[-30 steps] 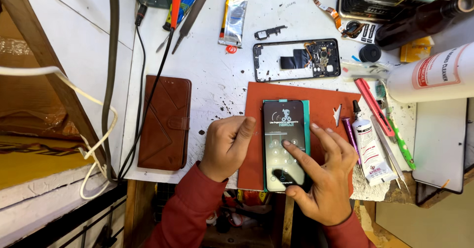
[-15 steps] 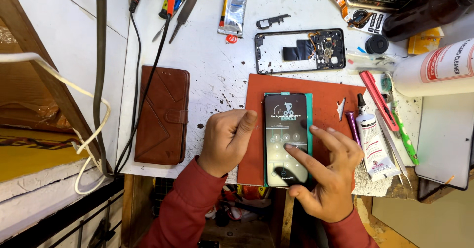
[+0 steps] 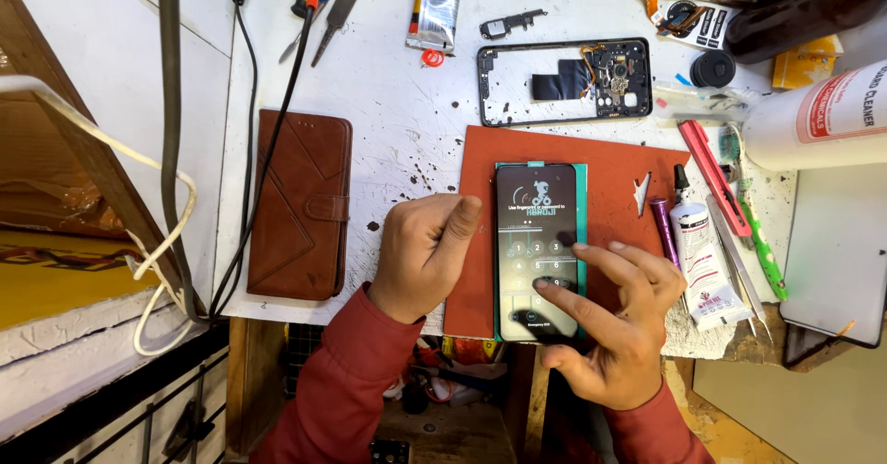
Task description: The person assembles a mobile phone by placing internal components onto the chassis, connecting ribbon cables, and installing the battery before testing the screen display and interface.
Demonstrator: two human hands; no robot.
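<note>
Left hand (image 3: pixel 427 256) loosely curled, gripping nothing, thumb steadying phone (image 3: pixel 537 251) on red mat (image 3: pixel 614 164) near workbench (image 3: pixel 397 103) front edge; right hand (image 3: pixel 614 321) open, forefinger tapping lit keypad. Next likely: careful further taps.

One view only, worn on the head, looking almost straight down onto a white workbench (image 3: pixel 388 103). Close enough to fill the picture with the bench top, from the tools along the far edge down to the near edge. Both hands enter from the bottom: left hand (image 3: pixel 425 251), right hand (image 3: pixel 614 321), with a phone (image 3: pixel 538 242) on a red mat (image 3: pixel 619 173) near the centre. At left, past the bench edge, a lower surface and cables (image 3: pixel 166 196). No second view to share with.
</note>
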